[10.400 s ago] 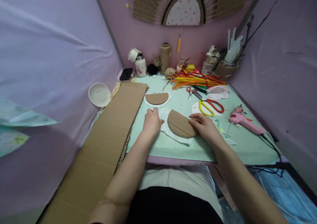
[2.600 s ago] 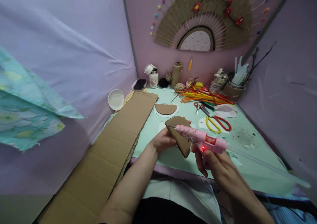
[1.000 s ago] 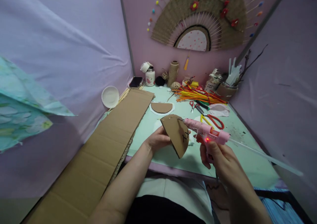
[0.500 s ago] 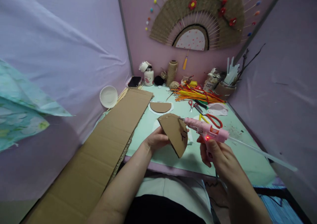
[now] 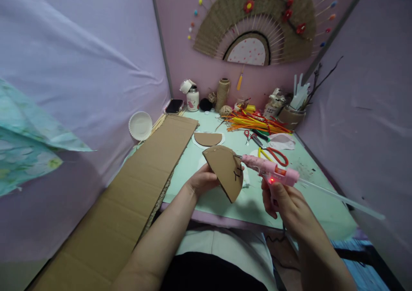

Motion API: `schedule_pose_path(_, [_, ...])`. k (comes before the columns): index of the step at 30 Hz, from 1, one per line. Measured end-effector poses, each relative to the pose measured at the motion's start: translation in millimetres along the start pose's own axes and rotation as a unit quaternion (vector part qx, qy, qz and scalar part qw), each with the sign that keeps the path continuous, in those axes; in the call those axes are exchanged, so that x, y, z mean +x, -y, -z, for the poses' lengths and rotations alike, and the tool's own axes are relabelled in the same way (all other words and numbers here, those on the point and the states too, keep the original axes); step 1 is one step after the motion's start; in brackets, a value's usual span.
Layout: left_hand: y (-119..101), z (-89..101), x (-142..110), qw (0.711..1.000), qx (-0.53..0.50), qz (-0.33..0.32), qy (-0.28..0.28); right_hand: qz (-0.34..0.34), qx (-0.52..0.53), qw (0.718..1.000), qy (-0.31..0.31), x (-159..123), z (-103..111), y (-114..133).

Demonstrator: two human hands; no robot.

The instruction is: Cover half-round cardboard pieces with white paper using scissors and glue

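My left hand (image 5: pixel 204 180) grips a half-round piece of cardboard (image 5: pixel 222 166), tilted above the table, with its fingers partly hidden behind it. Dark marks show on the cardboard near its curved edge, and a thin line of glue seems to run along the upper rim. In my right hand (image 5: pixel 280 198) is a pink hot glue gun (image 5: pixel 270 168), its red light lit and a long clear glue stick (image 5: pixel 341 196) sticking out of the back. The gun's nozzle is at the curved edge of the cardboard.
A long cardboard strip (image 5: pixel 138 183) covers the table's left side. Behind my hands lie a smaller cardboard half-round (image 5: pixel 207 139) on white material, red-handled scissors (image 5: pixel 278 156) and orange and yellow strips (image 5: pixel 247 121). Twine (image 5: pixel 222 94) and a phone (image 5: pixel 174 106) stand farther back.
The nozzle has moved slightly along the curved edge, down and to the right relative to the cardboard. Both hands keep their hold.
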State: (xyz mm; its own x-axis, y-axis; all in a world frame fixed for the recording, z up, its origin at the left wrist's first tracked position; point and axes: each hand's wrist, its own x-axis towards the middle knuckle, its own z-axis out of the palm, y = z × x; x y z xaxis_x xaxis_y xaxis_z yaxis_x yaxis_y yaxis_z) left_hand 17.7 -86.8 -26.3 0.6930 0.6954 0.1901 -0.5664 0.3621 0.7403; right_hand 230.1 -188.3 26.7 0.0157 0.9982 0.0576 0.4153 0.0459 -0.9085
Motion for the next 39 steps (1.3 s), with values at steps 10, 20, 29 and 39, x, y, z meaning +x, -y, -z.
schedule_pose_path(10, [1.2, 3.1, -0.7, 0.999, -0.010, 0.003, -0.038, -0.004, -0.022, 1.000, -0.001, -4.1, 3.9, -5.5])
schedule_pose_path(20, [0.5, 2.7, 0.3, 0.999, -0.024, -0.036, -0.025, -0.009, -0.051, 0.999, 0.007, -7.1, 5.7, -4.6])
schedule_pose_path(29, [-1.6, -1.2, 0.8, 0.997, -0.040, -0.043, -0.044, -0.036, -0.035, 0.999, 0.017, -9.4, 7.3, -6.6])
schedule_pose_path(39, [-3.5, -3.4, 2.1, 0.996, -0.045, -0.041, -0.058, -0.034, -0.035, 0.999, 0.003, -11.0, 8.3, -7.5])
